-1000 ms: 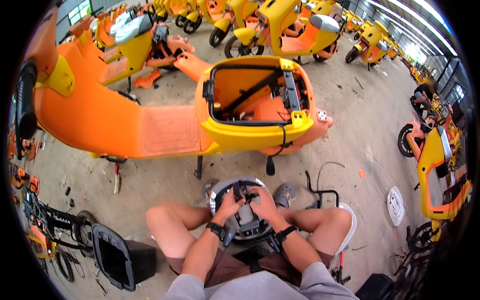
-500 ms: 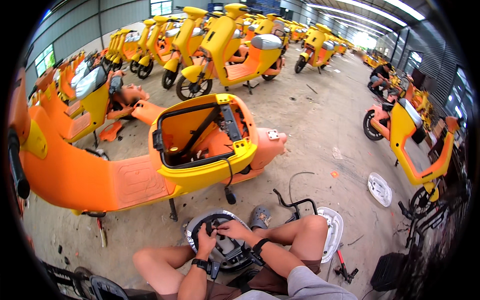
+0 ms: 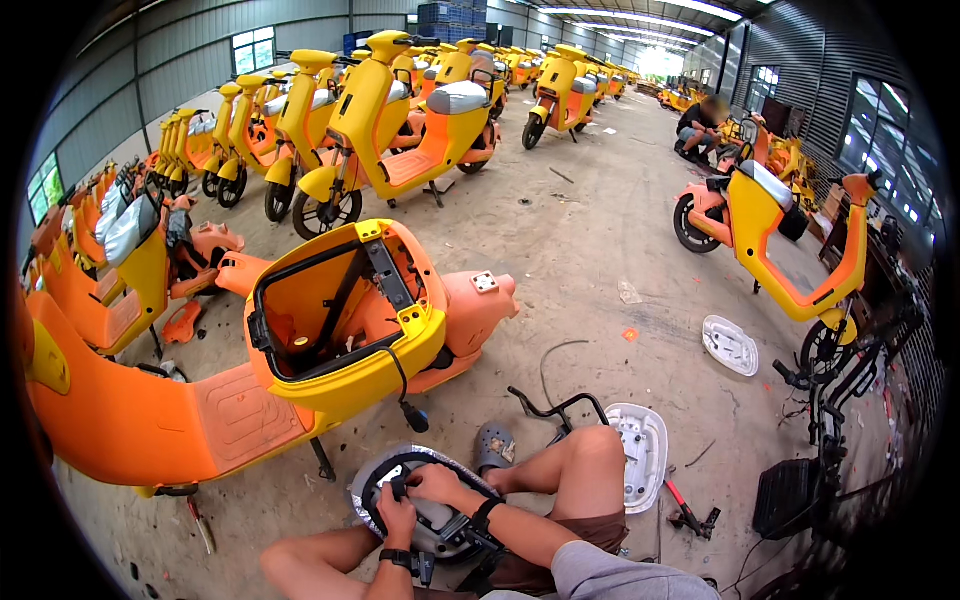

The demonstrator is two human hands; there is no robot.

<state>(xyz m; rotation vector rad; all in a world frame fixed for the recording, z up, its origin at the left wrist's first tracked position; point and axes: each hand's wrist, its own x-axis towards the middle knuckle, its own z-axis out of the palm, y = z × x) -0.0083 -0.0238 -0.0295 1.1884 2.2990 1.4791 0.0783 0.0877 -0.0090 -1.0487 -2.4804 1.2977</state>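
Note:
Between my bent legs lies an upturned scooter seat [image 3: 437, 541], its silver cover wrapped round the rim and its dark underside facing up. My left hand [image 3: 397, 515] is closed round a small black part [image 3: 400, 487] over that underside. Close against it, my right hand [image 3: 436, 484] has its fingers bent and pinched at the part's right side; whatever sits between those fingertips is too small to make out. Just beyond stands an orange and yellow scooter [image 3: 345, 345] with its seat compartment uncovered and a black cable hanging from it.
To the right lie a white seat base [image 3: 655, 455], a black tubular bracket [image 3: 560, 410], a red-handled tool [image 3: 685, 508] and another white base [image 3: 731, 346]. Rows of yellow scooters [image 3: 375, 130] fill the back left. A person [image 3: 695, 130] crouches farther off beside parked scooters.
The whole view has swung, so the scooters and seat appear farther left and the near scooter lower. My hands stay together over the seat, the left still gripping the black part.

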